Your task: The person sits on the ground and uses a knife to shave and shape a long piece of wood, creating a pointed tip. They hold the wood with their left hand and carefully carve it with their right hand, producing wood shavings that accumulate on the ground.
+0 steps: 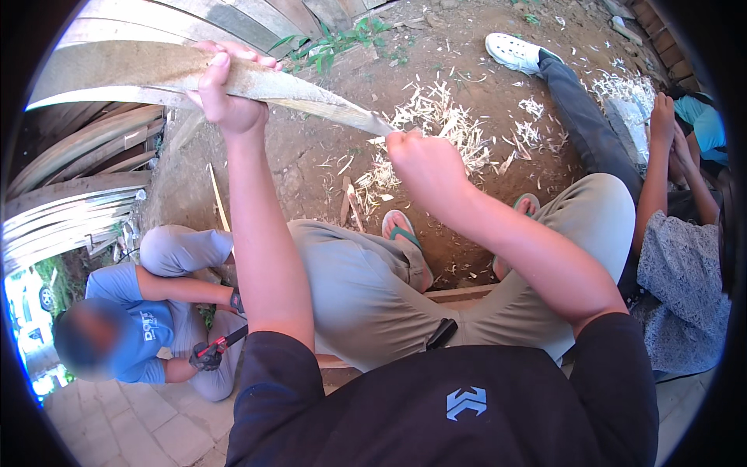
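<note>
Black cloth of the person's own shirt (436,405) fills the lower edge, with grey trousers (366,288) bent at the knees just beyond it and feet in green-strapped flip-flops (402,229) planted on the ground. Both arms rise from there. Their left hand (226,97) is closed around a long, flat, pale strip of split bamboo (140,70), gripping it near the middle of its length; the strip runs from the upper left rim and tapers to a point toward the centre. Their right hand (424,167) is clenched into a fist just beside that pointed end; what it grips is hidden inside the fist.

Underfoot lies bare brown packed earth (311,156), strewn with pale bamboo shavings (436,117) that pile thickest just beyond the strip's tip. More long curved bamboo slats (78,194) are stacked along the left side, and a few green weeds (334,39) grow at the top. Grey paving blocks (132,420) cover the lower left corner.

Another person in a blue shirt (140,323) crouches at the lower left, gloved hand on a red-handled tool (222,342). On the right sits someone in a patterned grey top (685,288), with dark-trousered legs (583,117) and a white shoe (513,50) stretched across the dirt.
</note>
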Tool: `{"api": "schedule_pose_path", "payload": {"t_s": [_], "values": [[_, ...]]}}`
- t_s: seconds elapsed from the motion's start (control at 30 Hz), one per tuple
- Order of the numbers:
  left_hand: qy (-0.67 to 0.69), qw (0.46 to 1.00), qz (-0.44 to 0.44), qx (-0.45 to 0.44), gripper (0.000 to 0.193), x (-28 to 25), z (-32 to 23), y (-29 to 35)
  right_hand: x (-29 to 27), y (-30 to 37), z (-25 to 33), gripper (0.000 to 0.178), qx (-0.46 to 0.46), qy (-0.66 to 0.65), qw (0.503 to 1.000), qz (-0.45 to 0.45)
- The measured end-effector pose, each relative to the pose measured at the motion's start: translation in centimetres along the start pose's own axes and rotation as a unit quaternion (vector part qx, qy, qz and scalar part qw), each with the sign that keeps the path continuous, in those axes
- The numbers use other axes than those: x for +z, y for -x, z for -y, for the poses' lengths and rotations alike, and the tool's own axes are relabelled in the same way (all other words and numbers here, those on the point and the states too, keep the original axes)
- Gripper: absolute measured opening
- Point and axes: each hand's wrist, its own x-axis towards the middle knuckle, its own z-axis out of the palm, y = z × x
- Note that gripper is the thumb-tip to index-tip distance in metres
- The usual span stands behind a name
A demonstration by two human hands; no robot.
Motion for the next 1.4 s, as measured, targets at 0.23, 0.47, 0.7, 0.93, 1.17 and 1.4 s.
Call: {"api": "schedule_pose_path", "payload": {"t_s": [0.23, 0.47, 0.7, 0.93, 1.17, 1.4], "values": [[0.004, 0.999, 0.027, 0.016, 0.024, -0.1, 0.0, 0.3, -0.1, -0.9, -2.8, 0.026, 0.079, -0.109, 0.990, -0.036], [-0.002, 0.999, -0.038, 0.004, 0.027, -0.9, 0.1, 0.2, -3.2, 1.1, -2.4, 0.024, 0.073, -0.187, 0.980, -0.011], [-0.015, 0.998, -0.057, 0.007, 0.027, -1.1, 0.1, 0.0, -1.8, 2.0, -0.9, 0.024, 0.032, -0.153, 0.988, -0.005], [-0.038, 0.998, -0.052, 0.011, 0.027, -0.7, 0.0, 0.0, -0.6, 2.2, 0.0, 0.026, 0.015, -0.115, 0.993, -0.026], [-0.068, 0.988, -0.138, -0.019, 0.027, -0.1, -0.3, 0.0, 1.5, 1.4, 1.5, 0.024, 0.008, 0.000, 0.998, -0.061], [-0.055, 0.981, -0.182, -0.036, 0.024, -2.7, 0.0, 0.0, 2.9, 0.7, 2.4, 0.019, -0.002, 0.002, 0.997, -0.073]]}}
